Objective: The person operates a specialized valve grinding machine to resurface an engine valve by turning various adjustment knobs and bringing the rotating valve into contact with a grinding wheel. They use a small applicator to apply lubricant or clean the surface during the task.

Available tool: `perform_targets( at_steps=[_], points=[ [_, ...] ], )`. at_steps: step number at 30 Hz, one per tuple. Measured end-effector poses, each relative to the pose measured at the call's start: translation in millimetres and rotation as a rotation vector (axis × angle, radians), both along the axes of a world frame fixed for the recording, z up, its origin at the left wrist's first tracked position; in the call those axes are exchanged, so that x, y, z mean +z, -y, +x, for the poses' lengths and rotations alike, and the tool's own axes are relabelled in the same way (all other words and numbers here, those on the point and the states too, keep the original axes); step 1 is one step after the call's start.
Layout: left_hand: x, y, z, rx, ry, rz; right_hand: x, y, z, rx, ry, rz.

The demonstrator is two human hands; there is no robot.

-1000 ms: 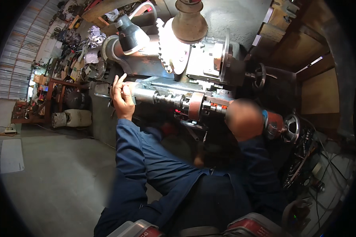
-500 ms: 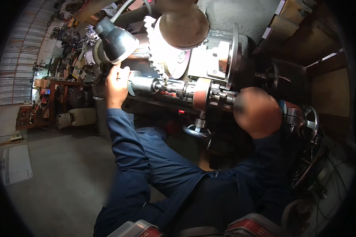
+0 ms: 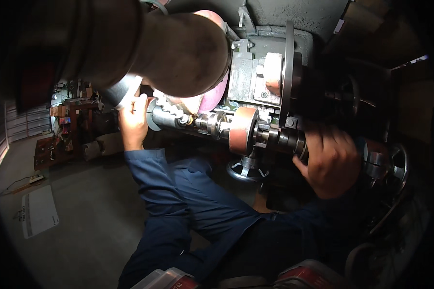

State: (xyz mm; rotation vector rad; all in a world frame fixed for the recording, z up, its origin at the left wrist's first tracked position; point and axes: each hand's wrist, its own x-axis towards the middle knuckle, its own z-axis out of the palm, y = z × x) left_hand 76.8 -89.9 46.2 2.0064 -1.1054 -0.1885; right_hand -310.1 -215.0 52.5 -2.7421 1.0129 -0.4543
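Right now the person leans in over a machine, both arms in blue sleeves reaching to a horizontal steel shaft [image 3: 212, 124] that runs left to right across the middle of the scene. The left hand [image 3: 132, 120] sits at the shaft's left end, fingers [image 3: 139, 102] curled upward and closed around something there, just under a grey metal band [image 3: 123, 91]; what exactly the fingers clamp is hidden by the hand itself. Over on the right, the right hand [image 3: 329, 164] is wrapped over the dark right end of the shaft, fingers [image 3: 323, 139] bent together on top of it, thumb below, a firm grip on the round part. Between the two hands the shaft carries an orange-brown collar [image 3: 242, 130], well apart from either set of fingers, nearer the right hand. Just behind the shaft a pink grinding wheel [image 3: 212, 98] peeks out from beneath a big dark rounded lamp shade [image 3: 178, 48], which fills the upper left. A small handwheel [image 3: 245, 168] hangs beneath the collar. Farther left, cluttered shelves [image 3: 65, 125] stand against the wall, and a white sheet [image 3: 38, 216] lies on the grey floor.
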Motion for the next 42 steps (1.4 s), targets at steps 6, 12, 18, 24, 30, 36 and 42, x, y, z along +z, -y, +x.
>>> perform_targets(
  at_steps=[6, 12, 18, 24, 30, 36, 42],
  points=[
    [2.0, -11.3, 4.8, 0.057, 0.117, 0.084, -7.6, -1.9, -0.7, -0.014, 0.013, 0.007],
    [6.3, -0.6, -4.6, 0.018, 0.312, 0.040, -9.8, 3.2, 2.3, -0.016, 0.057, -0.124],
    [-1.7, -0.9, -0.9, 0.060, 0.320, 0.001, -0.5, 7.2, 3.2, -0.008, 0.025, 0.005],
    [-11.1, -8.7, 13.8, -0.003, 0.596, -0.085, -7.3, 5.7, 2.5, -0.031, 0.043, 0.004],
    [-18.4, -13.8, -1.3, 0.143, 0.140, -0.313, -0.9, 6.4, -3.9, -0.007, -0.060, 0.171],
    [-1.0, -1.0, -59.4, -0.204, 0.565, -0.482, 4.4, 3.4, -2.6, -0.049, 0.019, 0.066],
    [-1.8, -7.1, -108.9, -0.380, 0.560, 0.001, 2.3, -10.2, 9.0, -0.080, -0.152, 0.086]
  ],
)
